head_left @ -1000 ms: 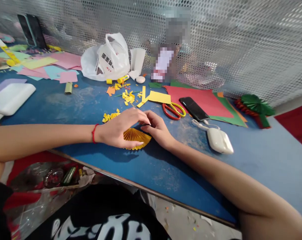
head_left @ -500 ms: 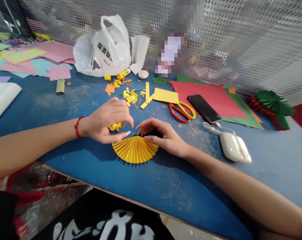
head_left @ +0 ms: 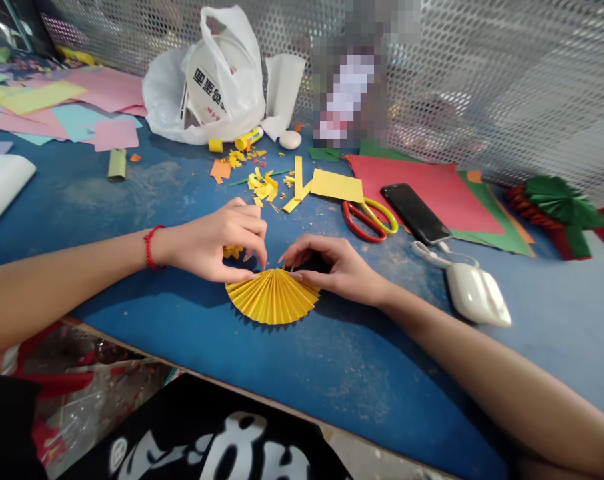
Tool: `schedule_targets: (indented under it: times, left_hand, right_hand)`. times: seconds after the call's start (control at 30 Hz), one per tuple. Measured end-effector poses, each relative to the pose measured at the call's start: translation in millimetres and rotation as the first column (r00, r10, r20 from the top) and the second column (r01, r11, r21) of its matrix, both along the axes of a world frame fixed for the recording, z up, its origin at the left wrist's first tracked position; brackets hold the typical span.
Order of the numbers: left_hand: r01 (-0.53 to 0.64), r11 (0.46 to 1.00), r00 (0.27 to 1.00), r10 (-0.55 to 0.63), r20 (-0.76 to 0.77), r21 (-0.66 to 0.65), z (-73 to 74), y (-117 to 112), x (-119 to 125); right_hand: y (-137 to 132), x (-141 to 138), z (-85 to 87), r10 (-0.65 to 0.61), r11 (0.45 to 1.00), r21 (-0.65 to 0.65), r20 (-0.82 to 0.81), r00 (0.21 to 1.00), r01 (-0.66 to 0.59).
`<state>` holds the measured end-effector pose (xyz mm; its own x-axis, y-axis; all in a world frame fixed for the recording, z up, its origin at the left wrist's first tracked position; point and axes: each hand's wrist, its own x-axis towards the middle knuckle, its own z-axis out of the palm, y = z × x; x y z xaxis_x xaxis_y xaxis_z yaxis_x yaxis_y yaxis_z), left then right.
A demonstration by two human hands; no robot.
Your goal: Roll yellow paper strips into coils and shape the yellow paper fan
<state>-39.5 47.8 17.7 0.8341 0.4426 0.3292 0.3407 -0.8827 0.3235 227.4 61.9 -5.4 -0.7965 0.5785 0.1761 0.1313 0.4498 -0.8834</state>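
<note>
While the left hand (head_left: pixel 217 245) and right hand (head_left: pixel 335 268) meet at its narrow end, a yellow pleated paper half-fan (head_left: pixel 273 298) lies flat on a scuffed blue worktable (head_left: pixel 332 393), low in the middle of the frame. Its pleats converge at a point facing up the frame, its rounded edge faces the person, and its widest span runs left to right. The left fingers (head_left: pixel 255 243) curl downward, with the thumb at the fan's upper left edge; the right fingers (head_left: pixel 302 250) are spread and arched, their tips on the upper right pleats. Whether either hand truly grips cannot be told. Above the fan lie small yellow paper scraps (head_left: pixel 261 188); to its upper right are red-handled scissors (head_left: pixel 365 221), beside a black smartphone (head_left: pixel 416 213) on a red paper sheet (head_left: pixel 412 183).
</note>
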Motion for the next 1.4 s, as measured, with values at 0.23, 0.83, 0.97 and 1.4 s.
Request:
schedule_targets:
  times: [0.23,0.83,0.97,1.4]
  left_hand:
    - [0.007,0.997,1.0,-0.007,-0.006,-0.071,-2.4,1.5,-0.3]
    - [0.013,0.995,1.0,-0.011,-0.013,0.1,-2.4,-4.9,5.7]
    - [-0.031,0.993,0.999,0.035,-0.03,0.11,-3.1,-7.5,7.4]
    - [0.012,0.973,1.0,-0.009,-0.012,0.23,-2.2,-10.6,8.5]
  right_hand:
    - [-2.5,-1.8,-0.5,0.033,0.993,0.112,0.027,0.999,-0.036]
    - [-14.0,-5.0,-5.4,0.129,0.856,0.51,-0.052,0.99,-0.084]
    - [-18.7,-8.0,-4.9,0.114,0.869,0.491,-0.075,0.991,-0.063]
    - [-10.0,-9.8,0.7,0.21,0.926,0.311,0.05,0.976,-0.216]
